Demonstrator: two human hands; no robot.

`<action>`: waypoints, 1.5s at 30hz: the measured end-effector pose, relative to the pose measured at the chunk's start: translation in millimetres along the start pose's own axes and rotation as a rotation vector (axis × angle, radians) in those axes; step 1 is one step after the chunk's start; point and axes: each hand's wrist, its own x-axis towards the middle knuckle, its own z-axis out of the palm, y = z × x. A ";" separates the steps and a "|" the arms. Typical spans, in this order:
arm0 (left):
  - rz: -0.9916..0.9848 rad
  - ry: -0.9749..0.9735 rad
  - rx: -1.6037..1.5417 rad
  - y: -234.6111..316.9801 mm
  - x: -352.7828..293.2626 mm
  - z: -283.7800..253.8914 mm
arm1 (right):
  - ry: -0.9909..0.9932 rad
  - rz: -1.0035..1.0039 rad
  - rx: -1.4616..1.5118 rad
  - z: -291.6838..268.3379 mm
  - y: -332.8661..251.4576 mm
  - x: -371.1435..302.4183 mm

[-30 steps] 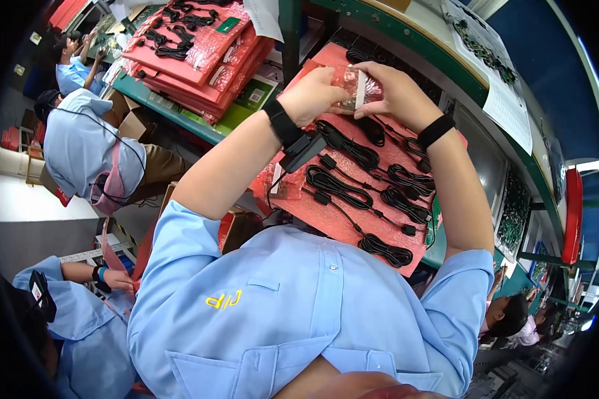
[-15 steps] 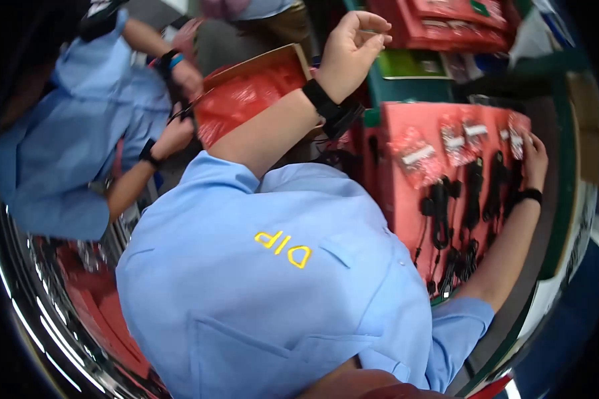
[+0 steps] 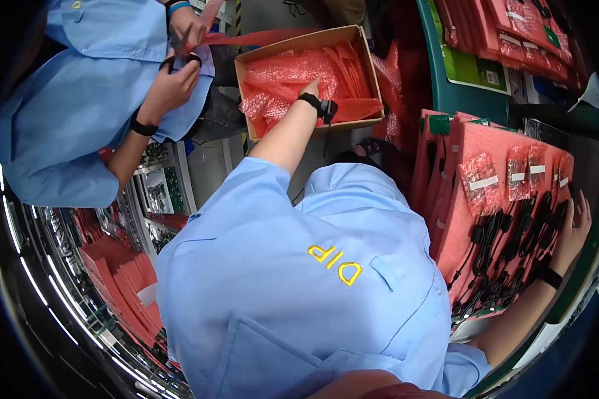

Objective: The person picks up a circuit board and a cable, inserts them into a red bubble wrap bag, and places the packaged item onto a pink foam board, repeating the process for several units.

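Left hand: far centre, in red bubble wrap inside a cardboard box; I cannot tell whether it grips. Right hand: far right, fingers spread, beside black cables and bubble-wrapped packets on a pink sheet.

Red bubble wrap, crumpled, loosely heaped in a cardboard box, bundled black cables on pink foam

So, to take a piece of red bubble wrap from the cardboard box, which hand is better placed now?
Left, I think: the left hand is at the red bubble wrap inside the cardboard box, while the right hand is far off, beside the black cables.
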 end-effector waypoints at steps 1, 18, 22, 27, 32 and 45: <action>-0.008 -0.009 0.022 5.7 10.3 5.3 | 0.005 0.020 -0.013 -5.8 -7.6 -9.0; 1.054 -0.378 0.319 48.9 -149.1 117.3 | 0.168 0.680 0.214 -105.3 104.3 -192.2; 0.920 -1.141 0.289 2.2 -337.4 189.6 | 0.020 0.741 0.118 -92.1 215.0 -258.2; 1.320 -1.391 0.719 -159.6 -499.2 245.2 | 0.148 0.588 0.041 -35.1 272.1 -258.9; 1.413 -1.739 1.666 -308.3 -554.0 264.4 | -0.100 0.442 0.071 -44.1 284.2 -227.5; -0.282 -1.234 1.354 -535.7 -487.1 328.1 | 0.022 0.523 -0.046 -136.1 161.2 -213.9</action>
